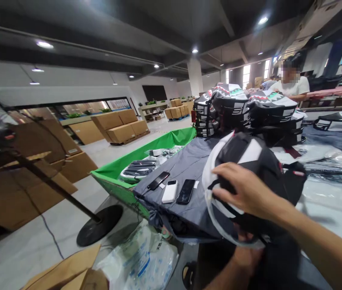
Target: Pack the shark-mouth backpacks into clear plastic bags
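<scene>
A black, white and grey bag (255, 155) is tilted up at the table's near side, with a pale rim along its left edge. My right hand (245, 189) reaches in from the right and lies against its front, thumb and fingers apart near the rim. Under the bag, my left hand (246, 247) grips its lower part; most of those fingers are hidden. To the left on the grey cloth (186, 157) lie a black phone (186, 191), a white device with a small dark screen (169, 191) and another dark phone (159, 181).
Stacked similar bags (231, 106) stand behind. A green-lined bin (107, 171) holds wrapped items. Clear plastic (334, 177) lies right. A person (292, 84) is across the table. Floor: fan stand base (100, 225), plastic sack (140, 257), cartons (122, 131).
</scene>
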`<state>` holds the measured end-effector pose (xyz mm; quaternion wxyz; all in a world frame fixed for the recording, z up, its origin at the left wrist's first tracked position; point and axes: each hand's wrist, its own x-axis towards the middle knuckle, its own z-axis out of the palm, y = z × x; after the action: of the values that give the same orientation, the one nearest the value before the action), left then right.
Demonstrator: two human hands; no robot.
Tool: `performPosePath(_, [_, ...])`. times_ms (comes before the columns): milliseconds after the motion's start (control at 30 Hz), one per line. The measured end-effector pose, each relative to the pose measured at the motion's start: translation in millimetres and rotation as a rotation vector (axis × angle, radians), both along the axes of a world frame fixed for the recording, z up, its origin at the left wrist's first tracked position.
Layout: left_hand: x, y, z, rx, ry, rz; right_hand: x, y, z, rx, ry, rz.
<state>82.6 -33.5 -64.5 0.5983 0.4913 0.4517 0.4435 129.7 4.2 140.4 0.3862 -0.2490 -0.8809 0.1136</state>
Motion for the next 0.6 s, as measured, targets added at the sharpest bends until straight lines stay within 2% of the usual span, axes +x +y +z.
performPosePath(67, [21, -20, -21.9, -0.05, 0.0, -0.003, -22, 11, -23.4, -0.051, -0.114, 0.163])
performPosePath(133, [29, -34, -45.3, -0.196, -0.266, 0.045, -18, 16, -56.1, -0.127, -0.109, 0.203])
performPosePath(200, [23, -44, -65.9, -0.345, -0.636, 0.084, 11, 9, -87.9, -0.205, -0.027, 0.129])
performPosePath(267, [8, -51, -78.9, -0.408, -0.803, 0.089, 56, -8, -115.3, -0.276, 0.084, -0.043])
performPosePath(333, [-9, -54, -81.7, -0.419, -0.781, 0.115, 108, -31, -139.5, -0.337, 0.19, -0.323])
performPosePath(400, [-22, -50, -76.3, -0.443, -0.718, 0.14, 159, -56, -162.8, -0.406, 0.229, -0.634])
performPosePath(467, [-28, -42, -67.4, -0.455, -0.674, 0.167, 201, -76, -186.3, -0.464, 0.184, -0.862])
performPosePath(533, [-30, -36, -61.1, -0.463, -0.629, 0.239, 234, -89, -209.4, -0.487, 0.089, -0.948])
performPosePath(600, [-34, -41, -61.8, -0.464, -0.557, 0.324, 256, -95, -230.8, -0.486, 0.002, -0.947])
